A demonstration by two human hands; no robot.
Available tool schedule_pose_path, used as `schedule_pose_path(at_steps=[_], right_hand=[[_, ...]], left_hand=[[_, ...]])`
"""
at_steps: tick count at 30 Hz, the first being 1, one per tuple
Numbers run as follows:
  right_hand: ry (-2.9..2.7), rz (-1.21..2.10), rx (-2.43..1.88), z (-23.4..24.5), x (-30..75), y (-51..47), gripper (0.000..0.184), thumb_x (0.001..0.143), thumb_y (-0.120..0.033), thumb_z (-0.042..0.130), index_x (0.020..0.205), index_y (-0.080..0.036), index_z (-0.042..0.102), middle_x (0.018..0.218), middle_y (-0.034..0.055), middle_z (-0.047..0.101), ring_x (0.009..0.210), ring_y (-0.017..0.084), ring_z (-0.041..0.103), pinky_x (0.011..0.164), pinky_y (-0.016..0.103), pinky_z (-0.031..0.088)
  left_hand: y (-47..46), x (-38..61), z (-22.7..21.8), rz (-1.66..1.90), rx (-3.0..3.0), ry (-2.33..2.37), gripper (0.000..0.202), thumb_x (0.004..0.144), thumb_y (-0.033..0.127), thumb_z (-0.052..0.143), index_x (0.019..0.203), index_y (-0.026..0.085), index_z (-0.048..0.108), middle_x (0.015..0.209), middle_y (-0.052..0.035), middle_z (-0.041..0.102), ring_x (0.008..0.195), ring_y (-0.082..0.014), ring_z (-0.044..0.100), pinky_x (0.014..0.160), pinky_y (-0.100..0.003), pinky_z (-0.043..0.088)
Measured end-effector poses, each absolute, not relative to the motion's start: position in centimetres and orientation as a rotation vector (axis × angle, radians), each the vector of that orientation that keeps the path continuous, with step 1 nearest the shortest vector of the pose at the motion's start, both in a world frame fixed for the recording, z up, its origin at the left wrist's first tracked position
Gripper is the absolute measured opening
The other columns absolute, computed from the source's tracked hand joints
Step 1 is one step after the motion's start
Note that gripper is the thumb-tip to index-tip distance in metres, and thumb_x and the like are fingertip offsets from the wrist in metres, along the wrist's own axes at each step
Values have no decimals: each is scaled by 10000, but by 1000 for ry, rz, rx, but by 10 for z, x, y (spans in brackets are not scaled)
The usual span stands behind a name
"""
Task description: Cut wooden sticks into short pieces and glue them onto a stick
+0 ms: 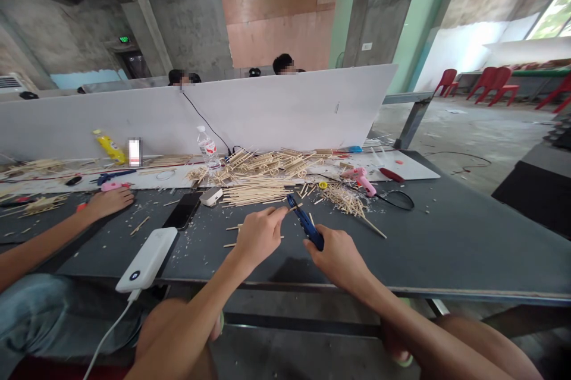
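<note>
My right hand (339,255) is wrapped round the handles of a blue cutting tool, which looks like pliers (307,222), its jaws pointing up and to the left. Between the fingers of my left hand (259,234) is a thin wooden stick (294,208), its end at the tool's jaws. More sticks lie on the table under and beside my left hand, partly hidden by it. Just beyond my hands is a row of long loose sticks (256,193). A heap of short cut pieces (345,198) lies to the right of it.
Behind the sticks are stacked stick frames (272,163) and a plastic bottle (207,148). A pink glue gun (361,181) with a black cable lies right. Left are a black phone (184,211), a white power bank (148,258) and a co-worker's hand (110,201). A white partition (276,109) runs behind.
</note>
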State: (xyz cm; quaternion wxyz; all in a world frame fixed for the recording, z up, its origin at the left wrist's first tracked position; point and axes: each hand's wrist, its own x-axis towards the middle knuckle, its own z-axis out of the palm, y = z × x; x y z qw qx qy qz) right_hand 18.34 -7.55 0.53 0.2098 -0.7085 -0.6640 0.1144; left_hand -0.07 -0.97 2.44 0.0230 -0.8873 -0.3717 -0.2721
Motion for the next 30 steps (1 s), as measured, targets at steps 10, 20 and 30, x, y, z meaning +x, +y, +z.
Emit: schedule_pose_path(at_steps=[10,20,30], right_hand=[[-1879,329,-2032,6,179,-74,175,841,-309,518,876,-181,631,809,117,716,755,251,664,628,298,330],[-1871,355,-2042,1,175,-69,186,835,-326,538,883,-177,640,822,126,715,770,259,670,629,297,334],[-1870,322,-1882,4,181,-71,157,839,-321,546,851,-183,620,752,73,699,688,206,634,588,271,291]], left_hand=[[-9,0,24,-849,-2754,-1160,292,918,115,410,1059,185,656,736,-36,652,627,-153,603,546,-236,389],[-5,-1,24,-924,-2824,-1259,248,949,199,404,980,191,650,751,-29,673,585,-134,566,567,-226,360],[-5,2,30,-1036,-2912,-1356,350,978,279,356,791,175,633,496,30,471,424,-104,362,478,-230,221]])
